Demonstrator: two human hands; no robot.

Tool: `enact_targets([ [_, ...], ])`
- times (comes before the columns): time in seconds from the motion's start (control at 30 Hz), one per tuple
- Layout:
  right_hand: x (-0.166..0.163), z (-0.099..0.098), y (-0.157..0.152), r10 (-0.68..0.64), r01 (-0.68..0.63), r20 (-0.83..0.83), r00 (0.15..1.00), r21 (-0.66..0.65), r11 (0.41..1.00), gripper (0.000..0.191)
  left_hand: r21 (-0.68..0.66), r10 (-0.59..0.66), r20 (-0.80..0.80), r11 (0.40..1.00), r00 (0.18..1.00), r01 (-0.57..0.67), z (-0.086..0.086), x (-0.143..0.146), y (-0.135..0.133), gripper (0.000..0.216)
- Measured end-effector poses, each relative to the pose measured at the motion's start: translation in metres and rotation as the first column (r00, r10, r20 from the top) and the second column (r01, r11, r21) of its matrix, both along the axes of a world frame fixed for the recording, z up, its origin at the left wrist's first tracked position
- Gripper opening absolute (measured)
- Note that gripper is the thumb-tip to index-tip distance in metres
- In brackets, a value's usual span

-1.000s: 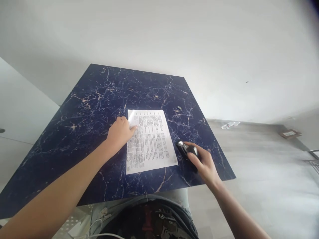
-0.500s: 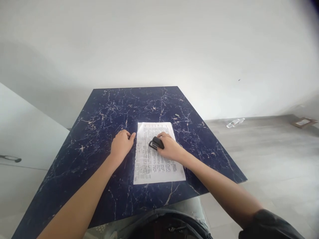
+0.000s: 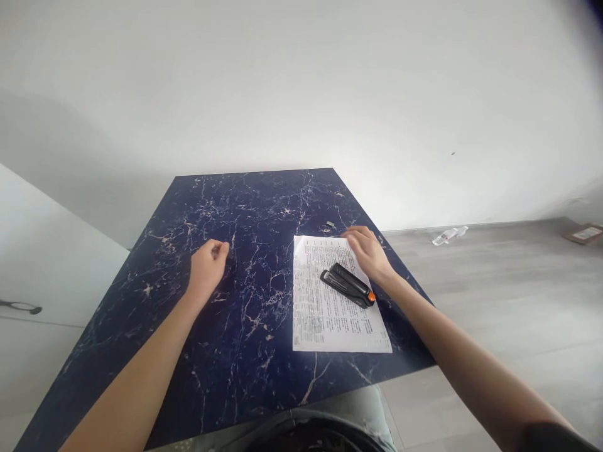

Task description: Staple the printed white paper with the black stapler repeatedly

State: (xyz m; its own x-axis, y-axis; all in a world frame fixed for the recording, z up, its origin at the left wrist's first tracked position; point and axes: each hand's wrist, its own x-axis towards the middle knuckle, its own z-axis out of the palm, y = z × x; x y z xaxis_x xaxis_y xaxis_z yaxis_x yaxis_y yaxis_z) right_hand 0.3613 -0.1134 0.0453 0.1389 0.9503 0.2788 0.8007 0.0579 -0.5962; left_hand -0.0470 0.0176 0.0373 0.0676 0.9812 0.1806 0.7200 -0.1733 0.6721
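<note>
at the far left a dark handle sticks out from a white cabinet front beside the table. the left hand rests on the bare dark-blue marbled top, fingers curled in toward the palm and gripping nothing. it is well apart from the paper, with a clear stretch of tabletop between them.

the paper, a printed sheet, lies flat toward the table's right edge. its near corner is close to the front edge. the stapler, black with an orange tip, lies slantwise on the sheet's upper half, orange end pointing right and toward the person. nothing holds it.

the right hand lies flat on the sheet's far right corner, fingers spread and pressed down, clamped on nothing. the stapler is just beside it on the near side; i cannot tell whether they touch.

a small grey bit sits on the table just beyond the sheet. further right, on the floor by the wall, lie a clear bottle and a flat brown box.
</note>
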Motion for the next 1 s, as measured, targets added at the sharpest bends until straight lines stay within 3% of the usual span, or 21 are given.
enact_targets([
  [0.03, -0.002, -0.004, 0.014, -0.001, 0.003, 0.119, 0.993, -0.015, 1.0, 0.071, 0.01, 0.015, 0.024, 1.0, 1.0, -0.015, 0.0, -0.011, 0.008, 0.029],
  [0.1, -0.009, -0.014, 0.04, 0.094, -0.045, 0.294, 0.951, -0.169, 0.985, 0.1, 0.029, 0.041, 0.114, 0.999, 0.993, -0.045, 0.001, -0.039, 0.026, 0.026],
  [0.17, -0.02, -0.025, 0.061, 0.185, -0.065, 0.365, 0.912, -0.318, 0.946, 0.114, 0.022, 0.132, 0.32, 0.989, 0.938, -0.147, 0.002, -0.073, 0.044, 0.025],
  [0.27, -0.038, -0.037, 0.08, 0.229, -0.056, 0.41, 0.883, -0.394, 0.918, 0.114, -0.032, 0.246, 0.622, 0.956, 0.744, -0.29, 0.002, -0.125, 0.062, 0.02],
  [0.4, -0.076, -0.042, 0.097, 0.242, -0.079, 0.407, 0.881, -0.379, 0.922, 0.117, -0.092, 0.332, 0.797, 0.893, 0.504, -0.442, 0.003, -0.17, 0.07, 0.022],
  [0.5, -0.125, -0.038, 0.114, 0.29, -0.156, 0.375, 0.88, -0.349, 0.924, 0.114, -0.138, 0.355, 0.857, 0.857, 0.374, -0.496, -0.003, -0.185, 0.075, 0.02],
  [0.6, -0.191, -0.034, 0.137, 0.366, -0.266, 0.326, 0.872, -0.313, 0.912, 0.113, -0.171, 0.368, 0.882, 0.832, 0.295, -0.527, -0.012, -0.191, 0.081, 0.012],
  [0.7, -0.261, -0.035, 0.163, 0.465, -0.391, 0.29, 0.837, -0.279, 0.877, 0.111, -0.185, 0.373, 0.889, 0.823, 0.266, -0.537, -0.021, -0.197, 0.087, 0.039],
  [0.8, -0.317, -0.036, 0.185, 0.537, -0.466, 0.261, 0.802, -0.29, 0.836, 0.113, -0.19, 0.374, 0.889, 0.826, 0.263, -0.531, -0.025, -0.202, 0.09, 0.043],
  [0.9, -0.346, -0.034, 0.194, 0.535, -0.476, 0.255, 0.806, -0.258, 0.841, 0.111, -0.2, 0.376, 0.894, 0.821, 0.243, -0.534, -0.027, -0.204, 0.092, 0.043],
  [0.97, -0.35, -0.034, 0.193, 0.548, -0.524, 0.294, 0.783, -0.163, 0.836, 0.097, -0.211, 0.375, 0.902, 0.815, 0.215, -0.54, -0.027, -0.203, 0.092, 0.045],
  [1.0, -0.348, -0.034, 0.191, 0.59, -0.587, 0.325, 0.739, -0.119, 0.801, 0.085, -0.215, 0.374, 0.906, 0.812, 0.2, -0.543, -0.026, -0.201, 0.092, 0.045],
])
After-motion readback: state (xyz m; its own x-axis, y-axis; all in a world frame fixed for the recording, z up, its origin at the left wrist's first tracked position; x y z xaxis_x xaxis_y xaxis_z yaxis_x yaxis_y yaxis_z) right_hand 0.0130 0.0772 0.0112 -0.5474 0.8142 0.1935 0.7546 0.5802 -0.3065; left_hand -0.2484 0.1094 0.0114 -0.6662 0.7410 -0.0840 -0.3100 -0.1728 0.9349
